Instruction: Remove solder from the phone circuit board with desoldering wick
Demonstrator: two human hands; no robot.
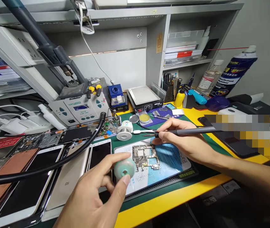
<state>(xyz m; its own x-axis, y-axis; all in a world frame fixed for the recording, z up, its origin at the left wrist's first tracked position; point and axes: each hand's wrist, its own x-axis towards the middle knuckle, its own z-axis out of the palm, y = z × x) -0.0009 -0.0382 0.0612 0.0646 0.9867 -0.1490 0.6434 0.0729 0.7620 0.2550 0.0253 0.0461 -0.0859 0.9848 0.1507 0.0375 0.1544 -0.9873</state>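
In my left hand [101, 186] is a small translucent green spool [119, 168], pinched between thumb and fingers over the near left side of the board. It looks like a reel of desoldering wick, though no strand can be made out. My right hand [182, 136] is closed around a dark soldering iron [189, 130], whose tip points left above the far side of the board. Below both hands, a bare phone circuit board [145, 157] lies on a white-and-blue pad [170, 161]. A white-ended stick [144, 131] lies close to the iron's tip. Beyond the pad stands a solder wire spool [124, 134].
Several phones, including a gold one [65, 183], lie at left, crossed by a thick black hose [78, 155]. Behind are a hot-air station [82, 107], a blue soldering station [116, 91] and a heating plate [145, 95]. A black phone [229, 139] lies at right.
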